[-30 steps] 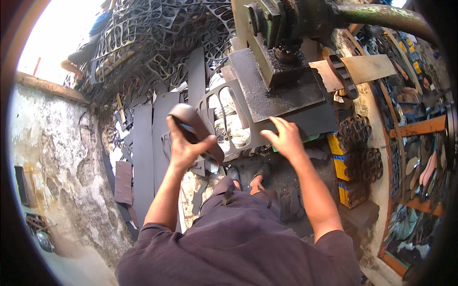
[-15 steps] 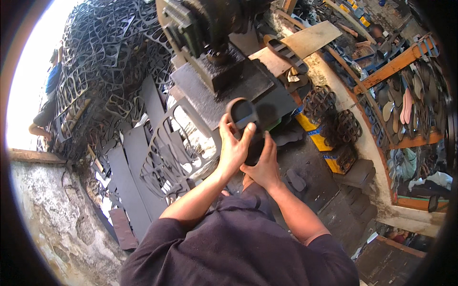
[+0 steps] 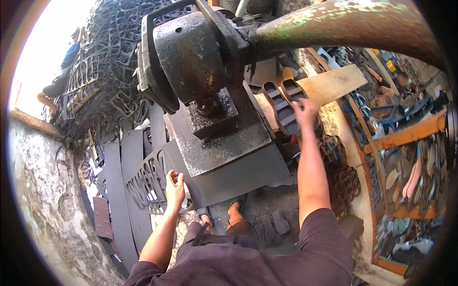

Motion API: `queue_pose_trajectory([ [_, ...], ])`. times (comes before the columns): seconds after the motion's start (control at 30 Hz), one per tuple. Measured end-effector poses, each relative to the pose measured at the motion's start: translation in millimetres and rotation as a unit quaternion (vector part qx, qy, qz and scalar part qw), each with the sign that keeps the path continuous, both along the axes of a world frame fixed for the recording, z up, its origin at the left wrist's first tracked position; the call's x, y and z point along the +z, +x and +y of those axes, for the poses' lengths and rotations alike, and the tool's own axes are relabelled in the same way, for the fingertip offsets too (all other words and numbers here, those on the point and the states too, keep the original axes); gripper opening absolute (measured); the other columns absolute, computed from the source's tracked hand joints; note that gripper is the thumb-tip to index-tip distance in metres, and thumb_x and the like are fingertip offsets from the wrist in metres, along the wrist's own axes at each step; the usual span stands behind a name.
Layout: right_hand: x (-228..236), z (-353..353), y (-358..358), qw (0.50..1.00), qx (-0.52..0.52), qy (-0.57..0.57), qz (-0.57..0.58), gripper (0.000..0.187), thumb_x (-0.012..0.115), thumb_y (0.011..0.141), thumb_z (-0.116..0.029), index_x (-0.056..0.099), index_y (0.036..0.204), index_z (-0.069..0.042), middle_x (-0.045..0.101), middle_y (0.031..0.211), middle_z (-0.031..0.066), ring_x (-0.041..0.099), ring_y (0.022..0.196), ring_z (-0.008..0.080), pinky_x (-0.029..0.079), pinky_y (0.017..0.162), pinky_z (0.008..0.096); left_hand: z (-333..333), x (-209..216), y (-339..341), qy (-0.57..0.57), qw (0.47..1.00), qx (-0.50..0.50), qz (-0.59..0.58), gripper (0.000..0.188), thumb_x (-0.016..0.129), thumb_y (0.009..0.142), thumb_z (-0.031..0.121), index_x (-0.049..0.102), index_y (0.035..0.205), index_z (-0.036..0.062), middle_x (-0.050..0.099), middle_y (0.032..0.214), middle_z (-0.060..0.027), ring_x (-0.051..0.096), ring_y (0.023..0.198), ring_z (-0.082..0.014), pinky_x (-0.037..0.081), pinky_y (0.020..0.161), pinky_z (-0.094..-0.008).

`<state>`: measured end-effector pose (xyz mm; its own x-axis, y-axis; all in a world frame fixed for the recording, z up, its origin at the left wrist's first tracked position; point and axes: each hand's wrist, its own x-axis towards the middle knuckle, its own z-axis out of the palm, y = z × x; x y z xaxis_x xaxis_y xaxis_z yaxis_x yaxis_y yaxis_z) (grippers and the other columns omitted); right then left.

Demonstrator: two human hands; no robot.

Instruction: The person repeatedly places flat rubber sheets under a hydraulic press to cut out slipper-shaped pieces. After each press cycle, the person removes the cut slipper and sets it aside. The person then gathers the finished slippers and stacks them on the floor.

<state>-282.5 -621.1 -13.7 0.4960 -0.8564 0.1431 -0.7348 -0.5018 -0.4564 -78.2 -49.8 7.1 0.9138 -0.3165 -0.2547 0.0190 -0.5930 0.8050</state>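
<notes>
My right hand (image 3: 306, 114) is at a sole-shaped cutting die (image 3: 292, 90), its fingers closed on the rim; part of the die is hidden under them. A second, similar die (image 3: 279, 102) with dark crossbars lies beside it to the left, by a pale wooden board (image 3: 334, 86). My left hand (image 3: 175, 190) hovers above the left end of a dark sheet (image 3: 234, 181), fingers apart and holding nothing. The sheet lies on the press bed, under the block (image 3: 210, 117) of a heavy, worn metal press (image 3: 188, 57).
A thick metal arm (image 3: 343, 24) crosses overhead at upper right. Cut-out sheet scraps (image 3: 109, 52) are heaped at far left, with long dark strips (image 3: 132, 190) below. Several soles (image 3: 279, 222) lie on the floor by my feet. A rack of soles (image 3: 415, 171) stands right.
My hands have parted: the right has reached up and right, the left has moved left and down. The die held between them now lies beside the other one. The view has shifted.
</notes>
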Motion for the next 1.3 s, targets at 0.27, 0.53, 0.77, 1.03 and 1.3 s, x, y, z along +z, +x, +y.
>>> queue_pose_trajectory([
  [0.27, 23, 23, -66, 0.992, -0.064, 0.04, -0.1, 0.067, 0.081, 0.083, -0.033, 0.058, 0.136, 0.0, 0.064, 0.134, 0.024, 0.06, 0.126, 0.0393, 0.046, 0.108, 0.0453, -3, 10, 35, -0.174, 0.939, 0.098, 0.281, 0.047, 0.073, 0.097, 0.019, 0.055, 0.138, 0.0012, 0.064, 0.121, -0.0097, 0.064, 0.11, -0.0196, 0.058, 0.087, -0.0383],
  [0.53, 155, 434, -18, 0.922, 0.132, 0.249, -0.265, 0.065, 0.081, 0.086, -0.026, 0.054, 0.14, -0.001, 0.058, 0.136, 0.0148, 0.056, 0.127, 0.0285, 0.043, 0.11, 0.0444, 59, -19, 56, -0.298, 0.885, 0.069, 0.351, 0.027, 0.069, 0.099, 0.013, 0.067, 0.121, -0.0025, 0.073, 0.107, -0.0117, 0.072, 0.098, -0.0226, 0.06, 0.088, -0.0373],
  [0.77, 63, 551, 88, 0.97, 0.168, 0.078, -0.155, 0.033, 0.083, 0.083, -0.027, 0.064, 0.097, -0.004, 0.058, 0.136, 0.0294, 0.057, 0.124, 0.0445, 0.048, 0.103, 0.0504, 57, -31, 60, -0.368, 0.855, 0.034, 0.364, 0.026, 0.068, 0.099, 0.011, 0.068, 0.12, -0.0039, 0.074, 0.104, -0.0098, 0.073, 0.093, -0.0204, 0.06, 0.09, -0.0355],
  [1.03, 39, 538, 89, 0.987, 0.138, 0.01, -0.083, 0.061, 0.087, 0.078, -0.035, 0.057, 0.121, -0.003, 0.052, 0.142, 0.0297, 0.051, 0.13, 0.044, 0.041, 0.11, 0.0541, 29, -29, 51, -0.338, 0.871, 0.063, 0.352, 0.038, 0.07, 0.098, 0.011, 0.06, 0.13, -0.0075, 0.066, 0.119, -0.0133, 0.067, 0.103, -0.0216, 0.061, 0.09, -0.0361],
  [1.3, 17, 534, 34, 0.99, 0.126, 0.026, -0.056, 0.087, 0.091, 0.072, -0.032, 0.051, 0.14, 0.003, 0.047, 0.151, 0.0222, 0.035, 0.148, 0.0424, 0.03, 0.123, 0.0559, 8, -2, 40, -0.354, 0.902, 0.007, 0.247, 0.063, 0.079, 0.09, 0.01, 0.055, 0.147, -0.0025, 0.074, 0.116, -0.0093, 0.068, 0.09, -0.0103, 0.057, 0.079, -0.0265],
])
